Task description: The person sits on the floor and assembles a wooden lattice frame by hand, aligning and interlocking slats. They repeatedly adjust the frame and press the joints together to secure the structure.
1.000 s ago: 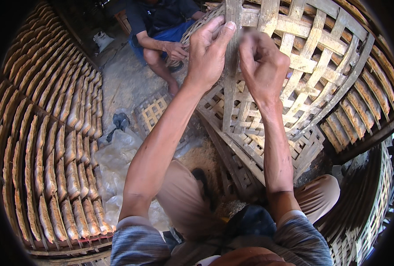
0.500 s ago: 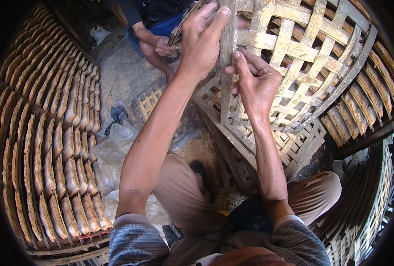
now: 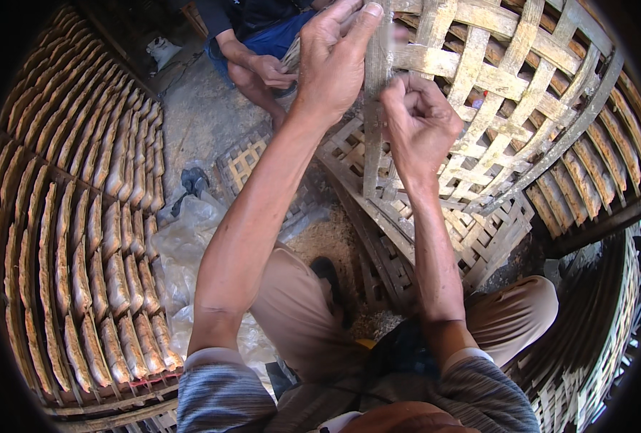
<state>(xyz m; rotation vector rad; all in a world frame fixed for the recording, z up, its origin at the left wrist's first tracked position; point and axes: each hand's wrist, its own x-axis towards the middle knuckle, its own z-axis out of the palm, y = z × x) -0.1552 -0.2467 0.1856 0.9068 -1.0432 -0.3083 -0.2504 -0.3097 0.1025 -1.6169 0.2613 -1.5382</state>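
A woven bamboo tray [image 3: 490, 76] with a flat wooden edge strip stands tilted up in front of me, its top running out of view. My left hand [image 3: 333, 68] grips it by the edge strip [image 3: 375, 137], the thumb lying along the wood and the other fingers partly hidden. Just right of that strip, my right hand [image 3: 423, 123] is closed, thumb against curled fingers, close to the weave. Whatever it pinches, if anything, is hidden. Under the tray lie more woven trays [image 3: 495, 234], stacked at an angle between my knees and beyond.
Racks [image 3: 82, 267] of upright slats carrying pale, orange-edged pieces fill the left side; a similar rack [image 3: 587, 177] stands at right. Another person's hand [image 3: 273, 72] shows beyond. Clear plastic sheeting [image 3: 190, 245] lies by my left leg, and more woven trays [image 3: 612, 346] stand at lower right.
My right hand's fingers have curled in from reaching across the edge strip to a closed fist beside it. The tray and my left hand have shifted slightly right.
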